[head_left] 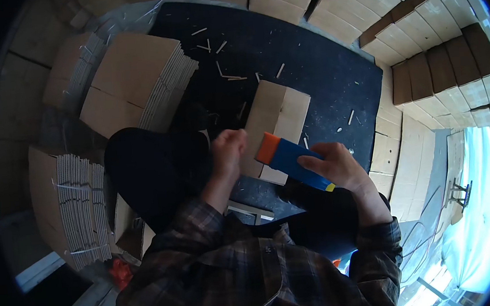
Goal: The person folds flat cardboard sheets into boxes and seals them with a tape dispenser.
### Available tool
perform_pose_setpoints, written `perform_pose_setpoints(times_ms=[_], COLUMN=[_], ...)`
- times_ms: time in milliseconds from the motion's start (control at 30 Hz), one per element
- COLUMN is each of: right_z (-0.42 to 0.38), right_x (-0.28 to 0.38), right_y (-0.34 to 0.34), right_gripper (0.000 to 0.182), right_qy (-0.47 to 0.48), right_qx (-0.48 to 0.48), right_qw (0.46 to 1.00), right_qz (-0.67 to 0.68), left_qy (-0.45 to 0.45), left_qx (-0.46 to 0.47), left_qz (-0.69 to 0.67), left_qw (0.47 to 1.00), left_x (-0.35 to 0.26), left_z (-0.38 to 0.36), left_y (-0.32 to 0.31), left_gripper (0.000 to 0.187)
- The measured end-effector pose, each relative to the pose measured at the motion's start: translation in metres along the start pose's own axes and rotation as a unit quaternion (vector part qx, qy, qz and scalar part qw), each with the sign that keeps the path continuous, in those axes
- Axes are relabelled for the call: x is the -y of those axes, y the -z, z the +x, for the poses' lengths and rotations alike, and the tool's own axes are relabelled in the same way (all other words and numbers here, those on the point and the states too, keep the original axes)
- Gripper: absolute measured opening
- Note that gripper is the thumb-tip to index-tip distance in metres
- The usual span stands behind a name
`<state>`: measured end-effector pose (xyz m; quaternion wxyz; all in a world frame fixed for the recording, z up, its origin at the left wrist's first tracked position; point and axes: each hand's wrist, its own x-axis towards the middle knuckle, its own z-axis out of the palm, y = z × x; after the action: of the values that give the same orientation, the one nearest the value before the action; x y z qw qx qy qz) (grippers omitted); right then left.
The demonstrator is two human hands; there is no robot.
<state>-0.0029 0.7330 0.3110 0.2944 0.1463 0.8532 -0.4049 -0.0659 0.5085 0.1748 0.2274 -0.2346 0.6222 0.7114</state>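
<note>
My right hand is closed around a flat, oblong blue object with a wide orange end and a small yellow corner. It is held at a slant over a closed cardboard box, overlapping the box's near part in this view. My left hand is curled into a fist beside the box's left edge, a short distance from the orange end. Its fingers hide what they hold, if anything. The box lies between my knees on a black mat.
Small pale strips are scattered over the mat. Bundled flat cardboard stands at the left, with another tied stack nearer. Rows of cardboard boxes line the back and right. Translucent plastic sheeting hangs at the right.
</note>
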Motion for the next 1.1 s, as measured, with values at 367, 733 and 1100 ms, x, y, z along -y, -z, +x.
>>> perform_pose_setpoints(times_ms=[367,733,1100], right_z=[0.025,0.065,0.066], right_x=[0.027,0.041,0.04], right_y=[-0.012,-0.033,-0.033], right_gripper=[0.057,0.056,0.057], right_qy=[-0.074,-0.095,-0.101], right_qx=[0.035,0.044,0.042], right_qw=[0.991,0.95,0.951], right_qz=[-0.109,-0.294,-0.29], left_qy=[-0.085,0.018,-0.013], left_qx=[-0.098,-0.056,0.032], left_qz=[0.047,0.092,0.033], left_qw=[0.99,0.994,0.999], left_x=[0.045,0.101,0.069], left_z=[0.051,0.081,0.051], left_y=[0.036,0.03,0.033], left_gripper=[0.015,0.023,0.059])
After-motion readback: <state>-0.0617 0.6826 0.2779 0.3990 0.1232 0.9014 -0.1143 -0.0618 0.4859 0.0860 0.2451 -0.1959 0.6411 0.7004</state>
